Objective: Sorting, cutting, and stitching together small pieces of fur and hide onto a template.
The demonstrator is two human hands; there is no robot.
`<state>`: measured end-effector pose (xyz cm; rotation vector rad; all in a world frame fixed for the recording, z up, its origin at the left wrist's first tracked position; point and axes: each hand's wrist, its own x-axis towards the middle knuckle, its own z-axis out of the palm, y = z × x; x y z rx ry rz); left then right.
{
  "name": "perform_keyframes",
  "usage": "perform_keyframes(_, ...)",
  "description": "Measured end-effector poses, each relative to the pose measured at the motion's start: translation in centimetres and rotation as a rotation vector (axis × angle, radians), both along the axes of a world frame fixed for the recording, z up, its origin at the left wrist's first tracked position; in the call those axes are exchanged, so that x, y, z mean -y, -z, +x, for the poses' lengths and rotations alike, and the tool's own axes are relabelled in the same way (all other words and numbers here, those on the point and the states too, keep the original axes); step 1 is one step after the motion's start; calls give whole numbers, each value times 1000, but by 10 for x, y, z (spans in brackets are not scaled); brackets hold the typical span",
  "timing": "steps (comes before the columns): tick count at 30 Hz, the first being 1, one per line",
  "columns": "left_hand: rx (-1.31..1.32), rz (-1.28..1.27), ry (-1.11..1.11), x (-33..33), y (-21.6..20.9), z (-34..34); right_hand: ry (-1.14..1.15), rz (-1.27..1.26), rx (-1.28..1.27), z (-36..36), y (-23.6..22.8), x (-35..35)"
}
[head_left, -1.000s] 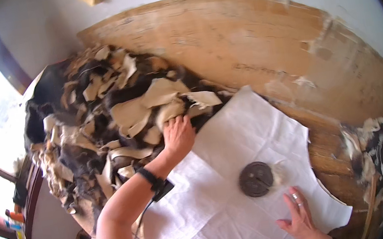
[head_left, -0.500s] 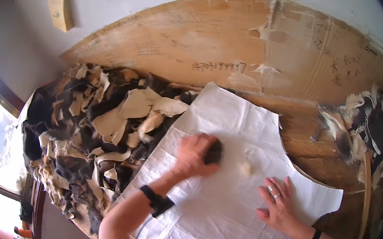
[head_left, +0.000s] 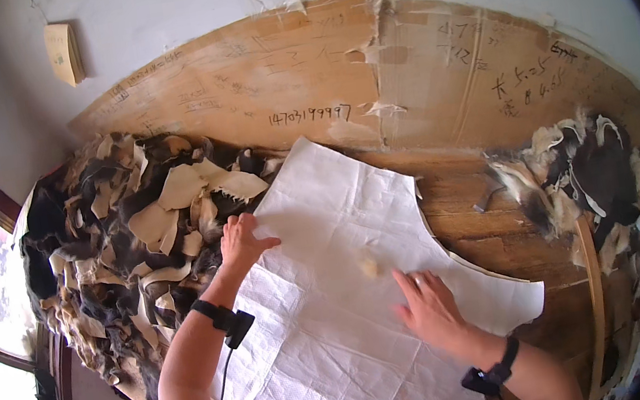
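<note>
Big white paper sheet (head_left: 347,278) flat on wooden worktop (head_left: 493,208), long way running from near edge up toward wall, pointed corner aimed at wall. Left hand (head_left: 242,242) on sheet's left edge, fingers spread, holding nothing, right beside pile of fur scraps (head_left: 123,252). Right hand (head_left: 429,307) pressed flat on sheet, fingers apart, empty. Small pale tuft (head_left: 370,266), maybe fluff, just past right fingertips. Second fur heap (head_left: 587,179) far right, well apart from sheet.
</note>
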<state>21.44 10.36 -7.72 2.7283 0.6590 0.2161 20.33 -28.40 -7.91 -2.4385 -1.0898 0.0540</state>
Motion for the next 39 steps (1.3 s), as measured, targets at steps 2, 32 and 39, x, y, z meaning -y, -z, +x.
perform_keyframes(2, -13, 5, 4, -4, 4, 3, 30, 73, -66, 16, 3, -26)
perform_keyframes(32, -11, 138, 641, -13, -60, -148, 819, -504, -299, -260, -61, 384)
perform_keyframes(39, -205, 81, 767, 62, -47, -109, 896, -287, 119, -260, -52, 315)
